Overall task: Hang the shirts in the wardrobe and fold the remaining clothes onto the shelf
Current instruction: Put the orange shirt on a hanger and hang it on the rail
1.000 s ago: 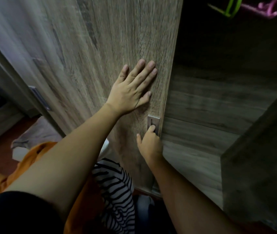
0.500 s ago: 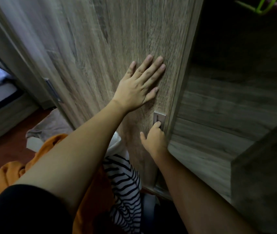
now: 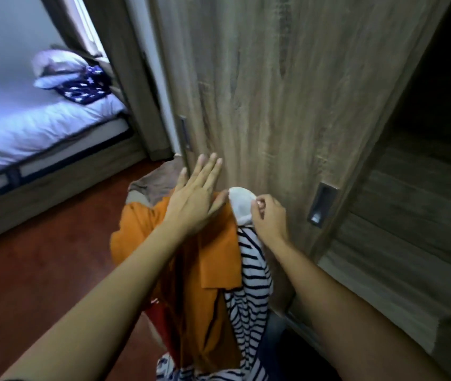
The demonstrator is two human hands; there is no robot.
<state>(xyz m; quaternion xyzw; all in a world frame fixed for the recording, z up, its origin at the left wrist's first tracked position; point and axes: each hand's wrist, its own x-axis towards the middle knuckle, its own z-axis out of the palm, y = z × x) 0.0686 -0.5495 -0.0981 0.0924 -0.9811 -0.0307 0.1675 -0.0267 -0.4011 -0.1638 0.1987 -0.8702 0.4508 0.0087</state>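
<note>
None of the clothes looks hung or folded yet: your left hand (image 3: pixel 194 204) lies flat, fingers straight and close, over the orange shirt (image 3: pixel 213 257), while your right hand (image 3: pixel 269 218) pinches the white garment (image 3: pixel 241 204) on the pile beside the open wardrobe (image 3: pixel 411 215).

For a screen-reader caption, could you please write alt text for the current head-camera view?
A person's right hand pinches a white cloth beside an orange garment and a striped garment, heaped before a wardrobe door. The open left hand is over the orange garment; a bed stands at left.
</note>
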